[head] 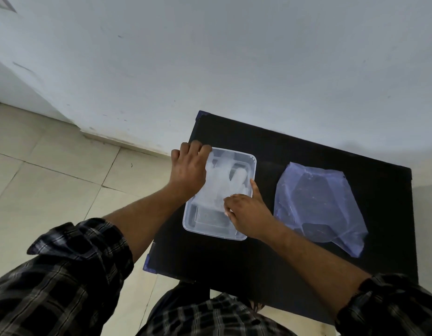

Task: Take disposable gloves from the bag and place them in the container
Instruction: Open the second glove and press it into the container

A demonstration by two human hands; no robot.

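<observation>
bluish bag [319,204], black table [294,154]

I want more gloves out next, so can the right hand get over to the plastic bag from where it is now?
Probably yes. The right hand rests at the container edge, and the bag lies flat just to its right on the black table, nothing between them.

This looks like a plain indoor room, possibly in a home or a simple office, though nothing settles which. A bare, pale painted wall [234,57] with small scuffs and marks meets a floor [40,154] of large cream tiles with thin dark joints, and a low skirting [122,141] runs along the foot of the wall. The only furniture in view is a small black table [234,258] with blue corner pieces, pushed up close to the wall.
</observation>
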